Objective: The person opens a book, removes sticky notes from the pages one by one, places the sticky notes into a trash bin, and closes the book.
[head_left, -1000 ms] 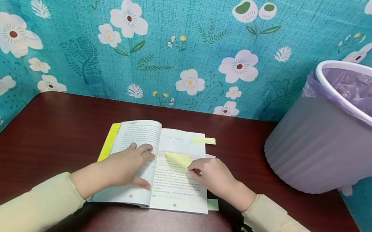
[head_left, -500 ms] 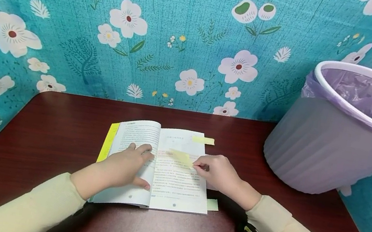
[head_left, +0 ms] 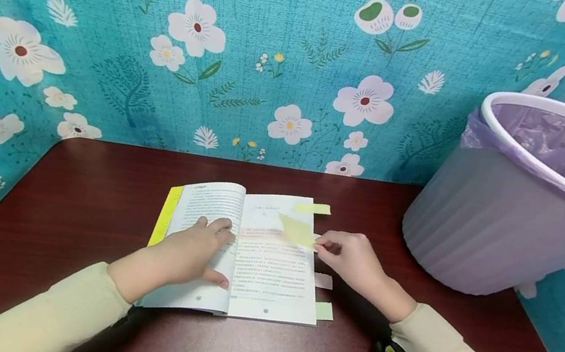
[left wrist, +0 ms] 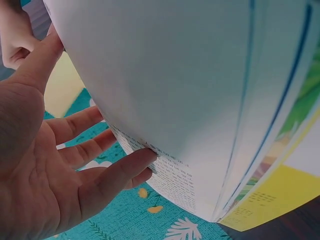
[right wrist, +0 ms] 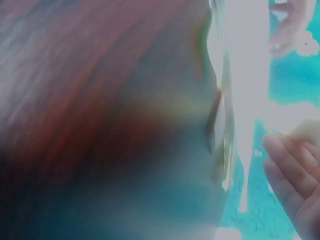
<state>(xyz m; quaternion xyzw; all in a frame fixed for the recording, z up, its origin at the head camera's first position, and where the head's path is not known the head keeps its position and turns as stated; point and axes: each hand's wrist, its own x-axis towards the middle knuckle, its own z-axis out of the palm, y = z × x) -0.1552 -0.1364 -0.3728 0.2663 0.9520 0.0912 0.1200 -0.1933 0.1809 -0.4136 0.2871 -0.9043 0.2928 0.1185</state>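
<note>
An open book (head_left: 272,283) with printed pages lies on the table. My left hand (head_left: 178,253) rests on its left page, fingers spread; in the left wrist view the thumb and fingers press the page (left wrist: 150,90). Over the right page, my right hand (head_left: 359,267) pinches a yellow sticky note (head_left: 298,231) by its lower right corner, between thumb and fingertips. The note slants above the print near the page's outer edge. In the right wrist view the hand (right wrist: 300,172) appears at the right, and glare washes out the paper.
Sticky tabs jut from the book's right edge: a yellow one (head_left: 313,208), a pink one (head_left: 323,281) and a green one (head_left: 324,311). A yellow cover flap (head_left: 163,215) shows at left. A grey bin (head_left: 489,217) with a purple liner stands right, on the dark red table (head_left: 90,187).
My right hand has moved right, drawing the yellow sticky note from the middle of the right page toward its outer edge. The pink tab now shows fully. My left hand has stayed put.
</note>
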